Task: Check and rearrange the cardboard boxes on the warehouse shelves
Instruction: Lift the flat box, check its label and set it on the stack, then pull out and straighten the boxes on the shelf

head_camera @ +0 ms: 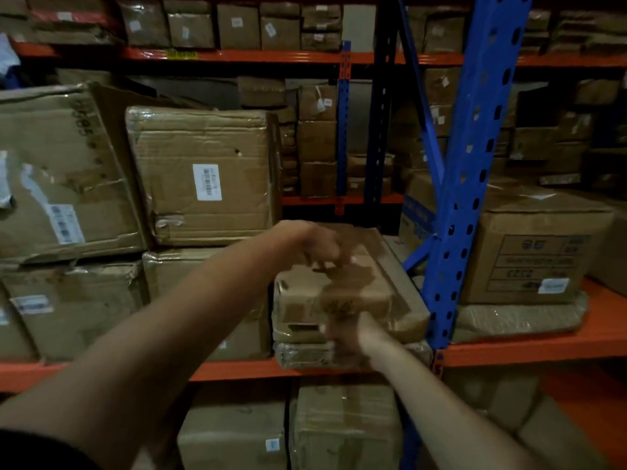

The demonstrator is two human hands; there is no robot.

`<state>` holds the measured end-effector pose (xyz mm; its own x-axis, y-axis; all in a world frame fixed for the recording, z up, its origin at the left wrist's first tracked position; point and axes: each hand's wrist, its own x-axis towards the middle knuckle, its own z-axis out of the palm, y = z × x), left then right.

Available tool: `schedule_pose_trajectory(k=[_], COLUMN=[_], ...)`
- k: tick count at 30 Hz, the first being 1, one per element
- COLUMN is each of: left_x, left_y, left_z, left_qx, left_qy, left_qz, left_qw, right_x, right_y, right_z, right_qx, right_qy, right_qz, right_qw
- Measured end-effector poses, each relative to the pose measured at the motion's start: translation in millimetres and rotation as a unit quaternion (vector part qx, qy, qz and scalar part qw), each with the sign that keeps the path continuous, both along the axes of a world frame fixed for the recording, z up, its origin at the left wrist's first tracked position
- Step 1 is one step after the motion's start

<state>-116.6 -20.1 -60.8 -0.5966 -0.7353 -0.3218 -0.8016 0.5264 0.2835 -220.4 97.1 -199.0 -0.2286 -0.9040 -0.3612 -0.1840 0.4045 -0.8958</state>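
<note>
A flat taped cardboard box (369, 293) lies on top of another flat box (305, 356) on the orange shelf beam (509, 351), just left of the blue upright. My left hand (319, 245) rests on the top box's upper face, fingers curled over it. My right hand (346, 330) presses against the front face of the stacked boxes, fingers bent around the lower front edge. Both hands are blurred. To the left stand large boxes: one with a white barcode label (207, 174) and a dented one (61, 178) beside it.
A blue perforated upright (475, 164) stands right of the small boxes. A printed box (536, 256) sits on a flattened one further right. More boxes (342, 429) fill the shelf below and the shelves behind and above.
</note>
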Motion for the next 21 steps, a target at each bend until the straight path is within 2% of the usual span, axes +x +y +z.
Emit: schedule_pose_trajectory(k=[2, 4, 6, 9, 13, 16, 21], left_x=[37.5, 63.5, 76.7, 75.9, 57.9, 54.1, 59.5], left_y=[-13.1, -20.4, -22.6, -24.2, -19.9, -17.1, -11.7], left_z=[-9.0, -28.5, -50.7, -65.3, -59.8, -56.1, -55.2], left_qx=[0.002, -0.055, -0.115, -0.142, -0.198, -0.206, -0.24], left_qy=[-0.085, -0.161, -0.14, -0.111, -0.214, -0.269, -0.287], left_qz=[-0.006, -0.066, -0.086, -0.091, -0.106, -0.1, -0.11], left_qw=[0.996, 0.983, 0.98, 0.979, 0.951, 0.936, 0.921], right_x=[-24.6, -50.3, -51.3, -47.2, -48.9, -41.8, -27.3], right_y=[2.8, 4.0, 1.5, -13.0, -28.8, -30.5, -36.6], right_z=[4.6, 9.2, 12.2, 14.2, 26.4, 28.8, 30.8], right_qx=[-0.022, -0.065, -0.085, -0.095, -0.127, -0.139, -0.128], right_qy=[0.198, 0.372, 0.476, 0.513, 0.531, 0.523, 0.535], right_qz=[-0.002, -0.041, -0.073, -0.06, 0.136, 0.11, 0.108], right_qw=[0.98, 0.925, 0.872, 0.851, 0.827, 0.834, 0.828])
